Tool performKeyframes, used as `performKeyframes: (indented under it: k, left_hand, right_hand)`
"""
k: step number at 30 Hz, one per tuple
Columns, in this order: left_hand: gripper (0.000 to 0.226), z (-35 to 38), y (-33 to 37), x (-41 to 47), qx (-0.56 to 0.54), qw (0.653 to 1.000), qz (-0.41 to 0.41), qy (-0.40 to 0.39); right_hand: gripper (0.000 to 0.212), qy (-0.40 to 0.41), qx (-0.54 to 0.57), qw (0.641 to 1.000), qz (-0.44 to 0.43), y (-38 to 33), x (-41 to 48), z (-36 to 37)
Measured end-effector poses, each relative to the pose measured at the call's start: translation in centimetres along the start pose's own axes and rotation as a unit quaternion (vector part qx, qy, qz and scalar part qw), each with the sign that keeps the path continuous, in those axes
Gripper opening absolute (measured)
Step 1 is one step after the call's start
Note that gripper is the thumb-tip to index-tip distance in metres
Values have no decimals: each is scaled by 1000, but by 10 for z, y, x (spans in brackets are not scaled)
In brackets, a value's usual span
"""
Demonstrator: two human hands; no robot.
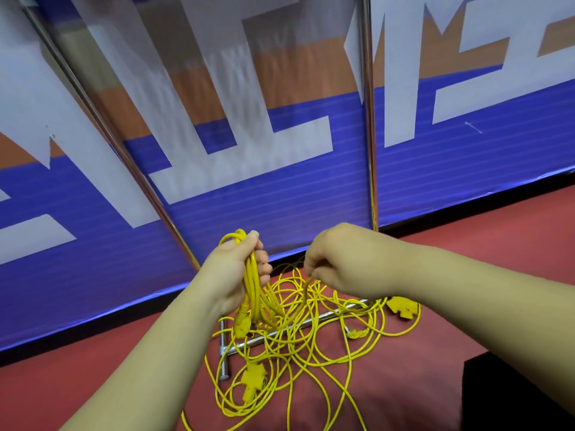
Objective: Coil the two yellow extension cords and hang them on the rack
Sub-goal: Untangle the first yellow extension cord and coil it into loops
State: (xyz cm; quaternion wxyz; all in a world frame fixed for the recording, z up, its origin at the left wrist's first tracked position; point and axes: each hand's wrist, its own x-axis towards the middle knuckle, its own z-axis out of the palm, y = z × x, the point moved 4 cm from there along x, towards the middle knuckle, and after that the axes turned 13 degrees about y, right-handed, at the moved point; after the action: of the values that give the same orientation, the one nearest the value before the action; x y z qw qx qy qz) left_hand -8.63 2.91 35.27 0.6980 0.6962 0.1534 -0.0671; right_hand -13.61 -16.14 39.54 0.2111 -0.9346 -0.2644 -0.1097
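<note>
left hand (236, 269) grips coiled bundle (252, 284), left of right hand (339, 262), which pinches loose strand (308, 283) | beneath both: cord tangle (311, 343) on floor (466, 275), draped over metal bar (245, 343) | socket block (403, 307) at tangle's right edge; second block (253, 379) nearer the person | panel wall (280, 197) behind; upright pole (370, 150) before it, possibly joined to bar

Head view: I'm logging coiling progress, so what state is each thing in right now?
left hand, grips the coiled loops.
coiled loops, bunched, hanging from that grip.
right hand, pinches a strand of the loose cord.
loose cord, uncoiled, tangled on the floor.
near socket block, lying among strands.
far socket block, lying on the floor.
metal bar, flat under the tangle.
</note>
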Motion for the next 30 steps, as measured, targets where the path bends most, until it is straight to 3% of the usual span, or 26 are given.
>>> performKeyframes:
  k: [4, 9, 16, 19, 22, 25, 30]
  left_hand:
    - [25, 12, -13, -6, 77, 996, -1, -34]
    - [32, 26, -18, -18, 95, 988, -41, -111]
    - [25, 44, -28, -36, 88, 964, -121, -221]
    - [28, 49, -25, -37, 47, 959, -153, -232]
    - [36, 50, -18, -34, -11, 954, -190, -233]
    - [51, 46, -12, -33, -18, 939, -191, -287]
    - [39, 36, 0, -36, -7, 914, -163, -371]
  right_hand:
    - [12, 54, 121, 991, 23, 2, 0, -21]
    - [8, 144, 207, 965, 70, 13, 3, -28]
    - [5, 298, 343, 877, 155, 44, 9, -44]
    - [3, 343, 356, 848, 194, 65, 8, -50]
    - [5, 351, 329, 846, 230, 84, 7, -44]
    - [4, 338, 298, 859, 244, 95, 7, -34]
    - [13, 319, 280, 865, 269, 106, 9, -23]
